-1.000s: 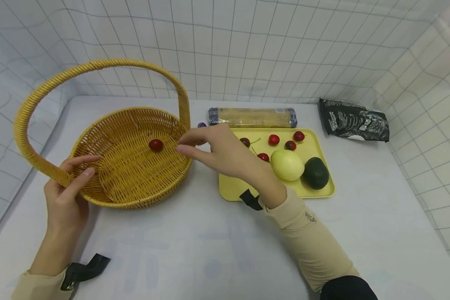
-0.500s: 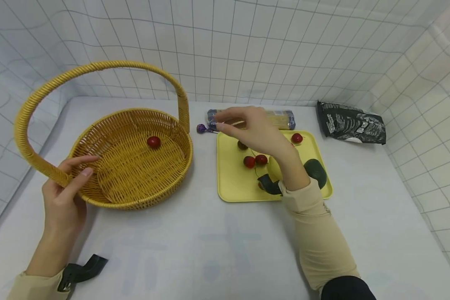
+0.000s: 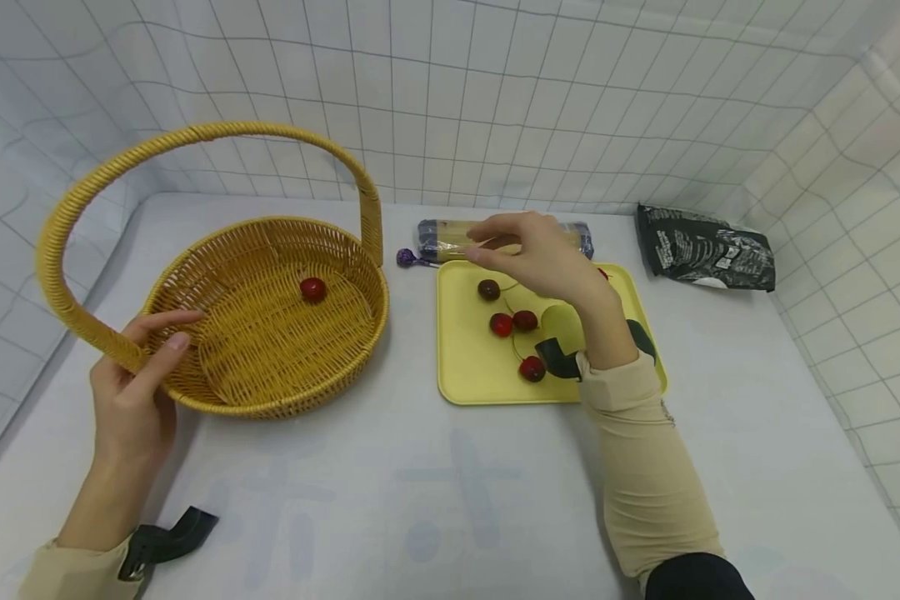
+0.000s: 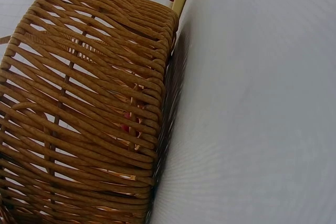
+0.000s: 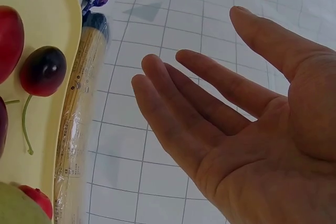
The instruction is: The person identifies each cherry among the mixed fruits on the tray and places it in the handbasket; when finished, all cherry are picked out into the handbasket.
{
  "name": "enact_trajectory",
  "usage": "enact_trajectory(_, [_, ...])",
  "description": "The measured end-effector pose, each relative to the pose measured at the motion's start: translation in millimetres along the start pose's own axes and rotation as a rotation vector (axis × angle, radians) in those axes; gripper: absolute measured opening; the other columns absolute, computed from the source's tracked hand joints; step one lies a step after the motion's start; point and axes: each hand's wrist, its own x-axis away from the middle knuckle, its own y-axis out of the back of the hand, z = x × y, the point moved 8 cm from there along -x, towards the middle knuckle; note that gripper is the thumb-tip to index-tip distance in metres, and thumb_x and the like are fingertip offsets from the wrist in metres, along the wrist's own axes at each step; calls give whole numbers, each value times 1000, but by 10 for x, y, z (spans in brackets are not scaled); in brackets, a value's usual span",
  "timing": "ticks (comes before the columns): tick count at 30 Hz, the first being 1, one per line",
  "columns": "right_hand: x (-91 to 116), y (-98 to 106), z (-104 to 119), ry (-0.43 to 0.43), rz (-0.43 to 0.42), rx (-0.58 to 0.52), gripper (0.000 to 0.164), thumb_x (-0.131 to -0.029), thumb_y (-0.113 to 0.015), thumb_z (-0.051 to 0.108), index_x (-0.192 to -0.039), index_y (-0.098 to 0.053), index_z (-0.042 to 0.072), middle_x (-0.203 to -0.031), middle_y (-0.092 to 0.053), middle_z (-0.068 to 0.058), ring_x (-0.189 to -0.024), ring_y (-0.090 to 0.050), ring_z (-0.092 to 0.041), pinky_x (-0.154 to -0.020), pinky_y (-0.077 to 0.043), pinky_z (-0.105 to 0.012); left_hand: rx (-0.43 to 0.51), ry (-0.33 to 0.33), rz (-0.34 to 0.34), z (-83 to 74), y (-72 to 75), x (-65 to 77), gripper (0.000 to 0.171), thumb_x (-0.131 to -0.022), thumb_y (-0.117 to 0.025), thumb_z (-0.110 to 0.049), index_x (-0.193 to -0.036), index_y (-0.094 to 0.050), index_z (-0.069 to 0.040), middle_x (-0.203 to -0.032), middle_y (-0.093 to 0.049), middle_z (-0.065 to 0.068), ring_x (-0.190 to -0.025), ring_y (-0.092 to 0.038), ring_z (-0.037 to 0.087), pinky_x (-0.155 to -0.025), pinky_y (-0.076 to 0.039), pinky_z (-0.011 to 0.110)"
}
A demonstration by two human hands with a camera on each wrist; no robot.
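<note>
My left hand (image 3: 135, 392) grips the rim of a yellow wicker basket (image 3: 270, 411) at the foot of its tall handle, thumb and forefinger reaching inside. One dark red cherry (image 3: 312, 289) lies in the basket. In the left wrist view the woven basket wall (image 4: 89, 93) hides that hand. My right hand (image 3: 528, 254), fingers spread and holding nothing, hovers over the back of a yellow tray (image 3: 472, 379). Several cherries (image 3: 532, 368) lie on this tray with a pale green round fruit (image 3: 561, 327), partly covered by my forearm. The right wrist view shows the bare palm (image 5: 247, 156).
A clear pack of dried noodles (image 3: 450, 239) with dark blue ends lies behind the tray. Left of it is a purple-wrapped lollipop (image 3: 407, 257). A black printed bag (image 3: 705, 247) rests at the back right. My right wrist partly covers a dark green fruit (image 3: 641, 337).
My right hand has moved from the basket's right rim back over the tray, its fingers now more spread. The left hand, basket and cherry inside have stayed in place.
</note>
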Motion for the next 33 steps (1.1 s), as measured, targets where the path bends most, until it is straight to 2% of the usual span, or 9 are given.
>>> enact_trajectory(7, [5,58,-110,-31,-18,-1,42,-102,-70,40,-138,-69,18,-132,-72,0,-120,-70,-20,-91,-56,-42,-3,-4,-3,-1,13,-5,28,-97,-58,7,-120,-62,22,-114,-72,17,-121,-50,23,-93,-40,24])
enact_trajectory(11, [-46,12,-228,-46,-8,29,37,-103,-70,26,-137,-69,11,-132,-72,-6,-121,-68,-22,-92,-54,-44,6,-6,-5,-3,23,0,28,-97,-59,8,-120,-62,23,-114,-72,17,-120,-50,24,-93,-40,25])
enact_trajectory(13, [-88,-48,-296,-58,18,56,35,-102,-70,18,-136,-69,7,-132,-72,-11,-121,-67,-25,-100,-52,-44,8,-4,-9,-2,30,4,28,-97,-59,8,-121,-62,23,-114,-72,17,-121,-50,24,-94,-40,25])
enact_trajectory(16, [-139,-148,-374,-76,76,103,36,-99,-72,11,-134,-69,2,-131,-72,-16,-120,-69,-30,-104,-52,-45,2,4,-15,0,37,9,28,-97,-59,7,-120,-62,22,-114,-72,17,-121,-50,24,-93,-40,25])
enact_trajectory(22, [-173,-260,-424,-89,134,136,37,-94,-77,5,-130,-71,-1,-125,-74,-18,-115,-70,-32,-102,-54,-45,2,-6,-10,-3,34,5,28,-97,-58,7,-120,-61,23,-114,-72,17,-121,-50,24,-95,-39,26])
enact_trajectory(33, [-161,-329,-518,-159,134,100,31,-88,-81,-1,-118,-75,1,-115,-75,-15,-107,-69,-29,-97,-55,-42,9,3,-5,6,-4,-6,27,-97,-59,7,-120,-63,22,-114,-71,16,-122,-49,24,-96,-39,26])
